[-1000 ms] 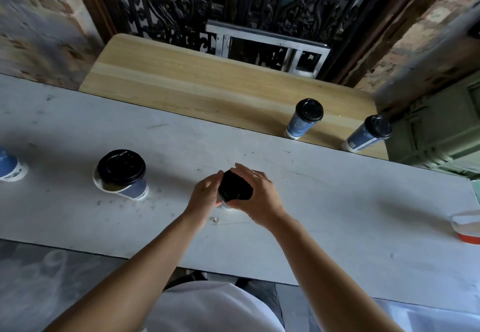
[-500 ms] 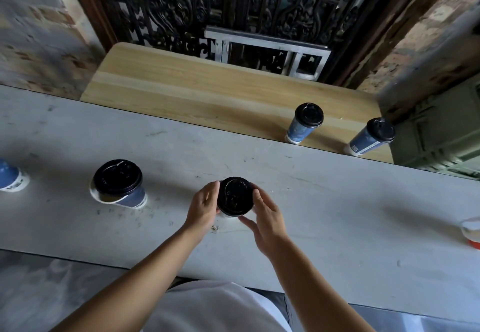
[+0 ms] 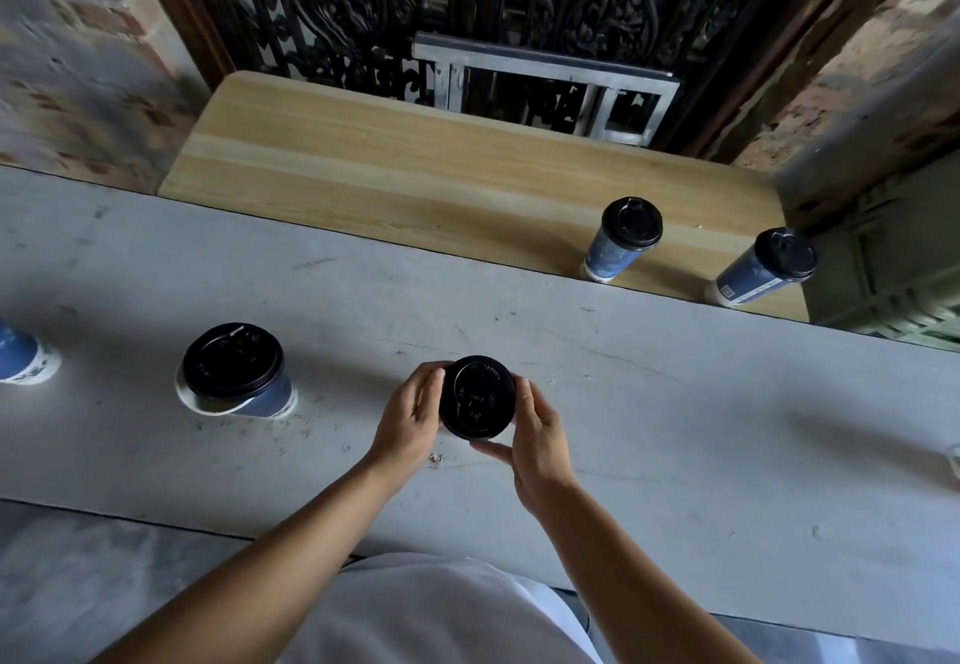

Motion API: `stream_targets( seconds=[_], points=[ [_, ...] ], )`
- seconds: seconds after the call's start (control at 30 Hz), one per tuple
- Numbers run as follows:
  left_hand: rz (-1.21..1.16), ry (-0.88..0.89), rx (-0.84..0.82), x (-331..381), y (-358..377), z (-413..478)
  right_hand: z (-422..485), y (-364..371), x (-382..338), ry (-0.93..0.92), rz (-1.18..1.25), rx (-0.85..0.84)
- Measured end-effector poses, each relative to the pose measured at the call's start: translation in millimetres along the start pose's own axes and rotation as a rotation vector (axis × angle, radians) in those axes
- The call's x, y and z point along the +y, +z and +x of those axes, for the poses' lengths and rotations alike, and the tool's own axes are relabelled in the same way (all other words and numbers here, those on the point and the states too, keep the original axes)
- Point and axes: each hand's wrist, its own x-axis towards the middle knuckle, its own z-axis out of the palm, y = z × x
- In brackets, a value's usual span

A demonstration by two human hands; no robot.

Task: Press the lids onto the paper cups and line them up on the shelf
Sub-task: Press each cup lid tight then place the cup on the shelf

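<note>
The left grip (image 3: 410,419) and right grip (image 3: 537,440) both clasp the lidded paper cup (image 3: 477,397), which stands on the grey counter (image 3: 675,429). Two finished cups (image 3: 623,237) stand near each other on the wooden shelf (image 3: 389,169). A loosely capped cup (image 3: 234,369) sits to the left on the counter.

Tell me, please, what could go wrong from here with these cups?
The black lid between left hand and right hand hides its cup, so uneven pressing might tip it. The other lid sits askew on its paper cup and may fall off when carried. The rightmost cup stands near the end of the wooden shelf, easily knocked.
</note>
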Motion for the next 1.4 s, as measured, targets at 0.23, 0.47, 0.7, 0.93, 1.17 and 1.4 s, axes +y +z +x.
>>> stream_targets(
  seconds=[0.23, 0.47, 0.7, 0.93, 1.17, 1.4],
  points=[
    [0.016, 0.012, -0.031, -2, -1, 4, 5, 2, -3, 0.03, -0.099, -0.006],
    [0.023, 0.034, -0.04, 6, 6, 4, 12, -3, -17, 0.129, -0.017, -0.043],
    [-0.198, -0.209, 0.011, 9, 13, -12, 8, -8, -25, 0.244, 0.121, -0.091],
    [-0.188, -0.276, 0.143, 9, 26, -18, 0, -13, -19, 0.186, 0.221, -0.044],
    [-0.019, -0.441, 0.199, 14, 23, -4, -2, -18, -17, 0.125, 0.095, -0.039],
    [0.117, -0.301, 0.142, 15, 14, 12, 4, -12, -19, 0.036, -0.057, -0.025]
  ],
)
